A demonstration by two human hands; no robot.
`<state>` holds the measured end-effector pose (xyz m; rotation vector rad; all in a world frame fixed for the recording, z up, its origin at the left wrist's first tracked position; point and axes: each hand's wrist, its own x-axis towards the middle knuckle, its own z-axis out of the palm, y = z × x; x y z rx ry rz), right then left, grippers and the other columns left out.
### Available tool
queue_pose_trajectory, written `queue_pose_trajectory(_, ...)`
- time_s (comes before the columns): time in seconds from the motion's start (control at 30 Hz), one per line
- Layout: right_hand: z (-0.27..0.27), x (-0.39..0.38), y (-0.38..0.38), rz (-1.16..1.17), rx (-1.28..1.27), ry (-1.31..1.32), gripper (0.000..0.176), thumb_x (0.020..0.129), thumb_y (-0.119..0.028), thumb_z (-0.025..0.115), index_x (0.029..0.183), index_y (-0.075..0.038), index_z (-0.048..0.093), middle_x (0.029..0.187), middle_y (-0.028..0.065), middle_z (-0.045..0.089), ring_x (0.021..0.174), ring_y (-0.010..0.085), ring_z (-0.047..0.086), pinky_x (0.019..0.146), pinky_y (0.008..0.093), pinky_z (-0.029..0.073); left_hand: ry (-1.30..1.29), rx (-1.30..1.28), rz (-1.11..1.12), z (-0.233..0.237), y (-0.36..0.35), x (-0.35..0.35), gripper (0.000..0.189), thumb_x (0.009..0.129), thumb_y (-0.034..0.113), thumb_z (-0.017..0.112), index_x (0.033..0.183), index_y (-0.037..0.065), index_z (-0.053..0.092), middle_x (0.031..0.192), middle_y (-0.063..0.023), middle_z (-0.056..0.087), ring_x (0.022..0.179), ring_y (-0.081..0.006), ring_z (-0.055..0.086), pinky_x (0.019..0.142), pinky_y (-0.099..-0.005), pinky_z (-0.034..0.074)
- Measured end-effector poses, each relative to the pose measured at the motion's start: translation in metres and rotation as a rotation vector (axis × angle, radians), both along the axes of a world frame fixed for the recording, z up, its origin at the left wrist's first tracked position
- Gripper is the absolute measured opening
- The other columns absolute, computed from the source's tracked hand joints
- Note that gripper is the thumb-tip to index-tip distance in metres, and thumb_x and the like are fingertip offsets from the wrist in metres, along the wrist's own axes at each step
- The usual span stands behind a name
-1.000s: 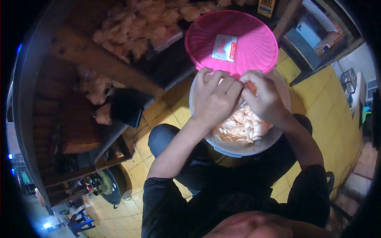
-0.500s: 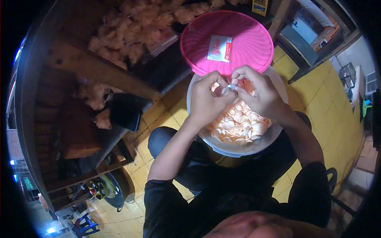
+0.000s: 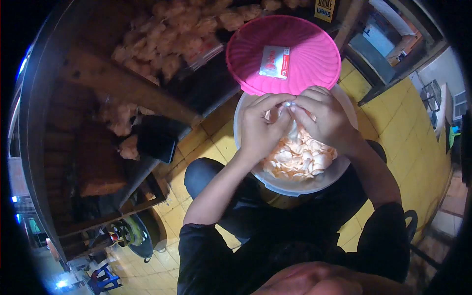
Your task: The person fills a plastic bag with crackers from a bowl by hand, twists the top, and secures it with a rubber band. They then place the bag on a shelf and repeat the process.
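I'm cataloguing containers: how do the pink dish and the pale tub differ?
Colour: the pink dish is bright pink; the pale tub is whitish.
Surface: the dish shows fanning ribs; the tub's visible wall looks smooth.
Contents: the dish bears a white-and-red label or packet, while the tub holds pale chips.
Both have rounded rims.

"SMOKE" (lower word unclear) on a black-and-yellow rectangular sign point(image 3: 324, 10); white-and-red rectangular label point(image 3: 275, 62) on a round ribbed pink plastic lid point(image 3: 312, 59), illegible.

Clear plastic bag point(image 3: 293, 131), glossy; round pink plastic dish point(image 3: 314, 54), ribbed; round whitish plastic tub point(image 3: 294, 188), smooth; brown wooden beam point(image 3: 132, 86), matt.
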<state>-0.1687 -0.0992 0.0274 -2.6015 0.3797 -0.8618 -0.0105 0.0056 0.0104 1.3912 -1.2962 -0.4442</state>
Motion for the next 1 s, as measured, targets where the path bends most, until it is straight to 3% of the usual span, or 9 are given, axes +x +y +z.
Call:
queue_pose_trajectory(0.2, 0.005, 0.001, -0.003, -0.01, 0.122, -0.085, 0.008, 0.083, -0.006, 0.067, 0.089, -0.001, 0.069, 0.08, 0.0106, 0.068, 0.074, 0.0251, 0.064, 0.075, 0.0355, 0.048, -0.059, -0.066, -0.038, 0.004, -0.001, 0.0, 0.029, 0.084, 0.0, 0.066, 0.113, 0.005, 0.073, 0.099, -0.008, 0.07, 0.093, -0.0194, 0.064, 0.089, -0.0315, 0.049)
queue_pose_trajectory(0.23, 0.006, 0.0, -0.001, -0.01, 0.123, -0.086, 0.008, 0.083, -0.006, 0.067, 0.089, -0.001, 0.069, 0.08, 0.0106, 0.068, 0.074, 0.0251, 0.064, 0.075, 0.0355, 0.048, -0.252, -0.12, 0.007, 0.009, 0.0, -0.002, 0.029, 0.084, 0.003, 0.068, 0.112, 0.006, 0.073, 0.099, -0.0079, 0.069, 0.094, -0.0221, 0.063, 0.092, -0.0346, 0.046)
queue_pose_trajectory(0.3, 0.008, -0.001, 0.003, -0.033, 0.552, -0.16, 0.008, 0.087, -0.004, 0.062, 0.088, 0.001, 0.069, 0.077, 0.0072, 0.07, 0.071, 0.0159, 0.065, 0.071, 0.0292, 0.049, -0.447, -0.176, 0.052, 0.012, -0.001, -0.004, 0.028, 0.084, 0.006, 0.07, 0.112, 0.007, 0.074, 0.099, -0.0078, 0.068, 0.095, -0.0247, 0.063, 0.094, -0.0377, 0.044)
queue_pose_trajectory(0.63, 0.002, -0.015, -0.013, 0.074, 0.982, -0.358, 0.015, 0.09, -0.008, 0.058, 0.086, 0.003, 0.067, 0.078, 0.0042, 0.067, 0.075, 0.0082, 0.061, 0.07, 0.0257, 0.049, -0.689, -0.185, 0.059, 0.008, -0.003, -0.011, 0.013, 0.081, 0.016, 0.074, 0.092, 0.009, 0.076, 0.095, -0.0027, 0.069, 0.093, -0.026, 0.06, 0.093, -0.0446, 0.042)
queue_pose_trajectory(0.73, 0.004, -0.014, -0.018, 0.158, 1.094, -0.253, 0.018, 0.093, -0.011, 0.059, 0.092, 0.005, 0.068, 0.082, 0.0057, 0.068, 0.08, 0.0081, 0.062, 0.072, 0.0258, 0.049, -0.564, -0.014, -0.049, 0.021, 0.0, 0.002, 0.013, 0.082, 0.015, 0.072, 0.091, 0.006, 0.076, 0.086, -0.0046, 0.069, 0.083, -0.0228, 0.062, 0.083, -0.0398, 0.047)
queue_pose_trajectory(0.8, 0.001, -0.007, -0.019, -0.002, 0.953, -0.057, 0.022, 0.095, -0.014, 0.06, 0.101, 0.005, 0.069, 0.088, 0.0066, 0.069, 0.084, 0.009, 0.063, 0.075, 0.0264, 0.05, -0.28, 0.614, -0.448, 0.043, 0.004, 0.028, 0.016, 0.083, 0.013, 0.069, 0.094, 0.003, 0.075, 0.079, -0.0089, 0.069, 0.074, -0.0182, 0.064, 0.073, -0.0343, 0.05)
queue_pose_trajectory(0.9, 0.001, -0.005, -0.024, -0.132, 0.749, -0.282, 0.026, 0.096, -0.017, 0.062, 0.108, 0.005, 0.069, 0.092, 0.0071, 0.071, 0.086, 0.01, 0.064, 0.077, 0.0269, 0.051, -0.344, 0.604, -0.537, 0.057, 0.002, 0.046, 0.018, 0.085, 0.012, 0.066, 0.095, 0.0, 0.073, 0.079, -0.0105, 0.07, 0.078, -0.0123, 0.066, 0.074, -0.0298, 0.051)
queue_pose_trajectory(0.97, 0.007, -0.011, -0.029, -0.168, 0.672, -0.319, 0.025, 0.096, -0.016, 0.064, 0.111, 0.004, 0.068, 0.093, 0.0063, 0.071, 0.087, 0.0096, 0.064, 0.078, 0.0263, 0.051, -0.459, 0.27, -0.088, 0.062, -0.009, 0.045, 0.019, 0.088, 0.004, 0.061, 0.104, 0.0, 0.071, 0.085, -0.0097, 0.071, 0.08, -0.0145, 0.067, 0.077, -0.0296, 0.052)
queue_pose_trajectory(1.0, 0.007, -0.012, -0.032, -0.192, 0.609, -0.378, 0.025, 0.096, -0.016, 0.064, 0.111, 0.003, 0.068, 0.093, 0.0062, 0.071, 0.087, 0.0094, 0.064, 0.078, 0.0262, 0.051, -0.346, -0.016, 0.063, 0.061, -0.021, 0.044, 0.029, 0.09, -0.005, 0.055, 0.116, 0.0, 0.066, 0.099, -0.0111, 0.071, 0.085, -0.0179, 0.068, 0.081, -0.0303, 0.053)
